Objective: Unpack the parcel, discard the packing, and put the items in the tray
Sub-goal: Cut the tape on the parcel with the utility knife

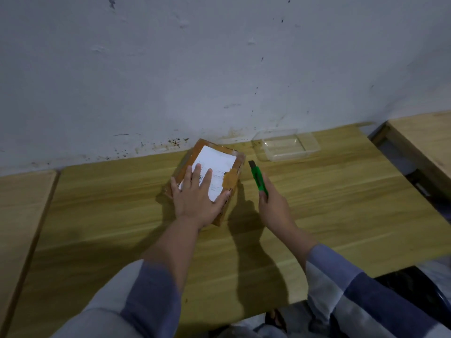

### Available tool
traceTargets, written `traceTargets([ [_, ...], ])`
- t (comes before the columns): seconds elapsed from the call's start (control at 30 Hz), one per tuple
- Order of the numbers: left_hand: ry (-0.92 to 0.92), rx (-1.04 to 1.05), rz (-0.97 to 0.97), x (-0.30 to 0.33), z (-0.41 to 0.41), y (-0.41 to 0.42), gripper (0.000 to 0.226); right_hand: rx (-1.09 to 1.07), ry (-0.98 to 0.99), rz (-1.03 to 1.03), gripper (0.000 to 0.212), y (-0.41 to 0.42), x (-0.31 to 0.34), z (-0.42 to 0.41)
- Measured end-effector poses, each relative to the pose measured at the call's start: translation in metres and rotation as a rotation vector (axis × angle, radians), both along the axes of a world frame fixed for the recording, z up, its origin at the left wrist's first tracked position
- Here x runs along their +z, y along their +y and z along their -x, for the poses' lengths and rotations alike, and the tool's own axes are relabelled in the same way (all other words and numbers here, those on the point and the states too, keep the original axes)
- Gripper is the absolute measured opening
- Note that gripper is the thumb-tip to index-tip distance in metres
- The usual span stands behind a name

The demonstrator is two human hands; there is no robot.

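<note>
A brown cardboard parcel [220, 158] with a white shipping label lies on the wooden table [317, 203] near the wall. My left hand [195, 198] rests flat on its near end, fingers spread over the label. My right hand [274, 206] is just right of the parcel and grips a green utility knife [258, 178], whose dark tip points away from me beside the parcel's right edge. A clear plastic tray [285, 145] stands empty at the back right, against the wall.
A white, stained wall [219, 69] runs along the table's far edge. Another wooden surface [424, 140] stands to the right across a gap, and one [19, 215] adjoins on the left. A black bag [424, 296] sits at the lower right.
</note>
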State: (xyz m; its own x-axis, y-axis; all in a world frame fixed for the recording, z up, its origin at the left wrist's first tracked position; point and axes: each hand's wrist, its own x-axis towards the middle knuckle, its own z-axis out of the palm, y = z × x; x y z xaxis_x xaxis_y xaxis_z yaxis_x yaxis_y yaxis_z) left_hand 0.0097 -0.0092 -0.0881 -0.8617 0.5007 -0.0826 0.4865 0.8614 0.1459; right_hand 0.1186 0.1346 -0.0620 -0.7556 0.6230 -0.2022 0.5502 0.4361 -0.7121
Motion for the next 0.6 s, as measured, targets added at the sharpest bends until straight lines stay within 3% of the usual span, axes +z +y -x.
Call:
traceTargets([
  [0.27, -0.082, 0.197, 0.021, 0.003, -0.03, 0.041, 0.084, 0.056, -0.04, -0.051, 0.051, -0.005, 0.011, -0.012],
  [0.6, -0.098, 0.11, 0.031, 0.008, -0.028, 0.035, 0.08, 0.172, -0.237, -0.263, 0.053, -0.008, 0.03, 0.003],
])
